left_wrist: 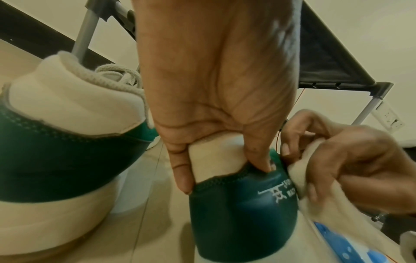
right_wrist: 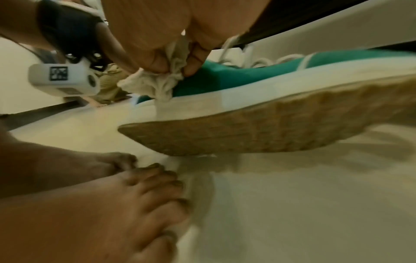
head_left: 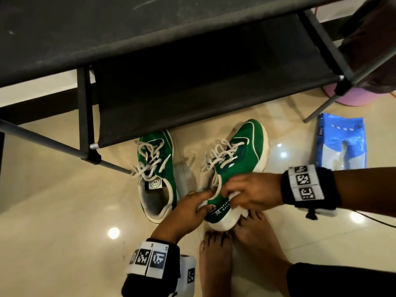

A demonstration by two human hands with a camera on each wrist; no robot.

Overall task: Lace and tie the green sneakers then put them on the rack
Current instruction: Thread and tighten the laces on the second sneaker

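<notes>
Head view: a glossy cream tile floor point(head_left: 64, 211) reflects ceiling lights. A black fabric shoe rack point(head_left: 171, 78) on grey metal tubes fills the upper frame, both tiers bare. 2 green sneakers lie on the floor in front of it, toes toward the rack. The left sneaker point(head_left: 155, 176) rests flat, its laces in a loose tangle, touching a rack tube. The right sneaker point(head_left: 233, 166) is gripped at the heel by the left hand point(head_left: 186, 213), thumb on the outside of the heel, while the right hand point(head_left: 250, 194) pinches a white cloth point(head_left: 233, 195) against the sneaker's side. A blue packet point(head_left: 340, 142) lies to the right, a pink object point(head_left: 360, 97) behind the rack leg. 2 bare feet point(head_left: 235, 254) sit just beside the heel.

Left wrist view: fingers point(left_wrist: 256, 154) hook inside the collar, thumb outside.

Right wrist view: fingertips point(right_wrist: 191, 69) are pressed together on the bunched cloth; the sneaker's heel is tilted off the floor, tan sole point(right_wrist: 258, 128) showing.
</notes>
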